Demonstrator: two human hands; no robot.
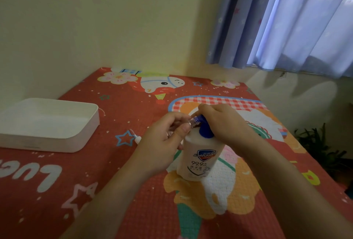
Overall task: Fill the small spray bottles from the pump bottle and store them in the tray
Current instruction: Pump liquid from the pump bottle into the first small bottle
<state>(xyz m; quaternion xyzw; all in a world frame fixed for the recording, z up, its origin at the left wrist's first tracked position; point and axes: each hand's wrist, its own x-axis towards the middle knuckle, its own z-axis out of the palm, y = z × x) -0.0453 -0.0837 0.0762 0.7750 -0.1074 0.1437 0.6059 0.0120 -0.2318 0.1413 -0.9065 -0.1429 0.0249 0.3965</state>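
A white pump bottle with a blue pump head stands upright on the red patterned table. My right hand rests on top of the pump head, fingers curled over it. My left hand grips a small clear spray bottle, tilted with its open neck against the blue nozzle; most of it is hidden by my fingers. A small white spray cap lies on the table just left of my left hand. The white tray sits at the left and looks bare inside.
The table is pushed against a cream wall at the back and left. Its right edge drops off beside a blue curtain and a green plant on the floor.
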